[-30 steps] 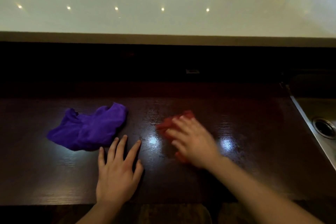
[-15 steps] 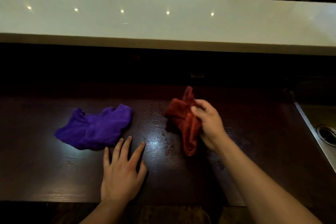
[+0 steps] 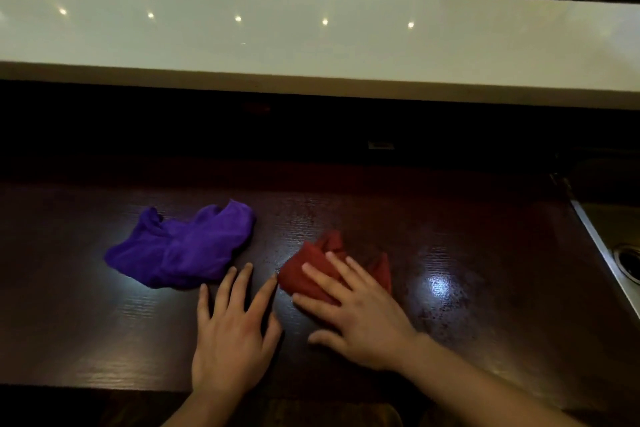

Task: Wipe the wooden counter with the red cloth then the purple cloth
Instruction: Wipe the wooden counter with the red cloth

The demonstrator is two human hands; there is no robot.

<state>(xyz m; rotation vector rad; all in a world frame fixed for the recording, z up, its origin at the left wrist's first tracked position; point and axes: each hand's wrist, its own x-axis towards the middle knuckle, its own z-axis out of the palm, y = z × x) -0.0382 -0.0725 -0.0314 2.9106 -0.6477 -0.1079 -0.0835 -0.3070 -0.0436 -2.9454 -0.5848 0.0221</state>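
Right now pressing red cloth [image 3: 313, 274] under splayed right hand [image 3: 360, 319], purple cloth [image 3: 183, 250] lying leftward just beyond flat, spread-fingered left hand [image 3: 232, 336].

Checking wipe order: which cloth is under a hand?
The red cloth, pressed flat under the right hand. The purple cloth lies untouched.

My left hand [image 3: 231, 340] and right hand [image 3: 360, 319] are both bare: no gloves, rings or watch. My forearms are bare too, no sleeve reaching the wrists. My nails are short and unpainted.
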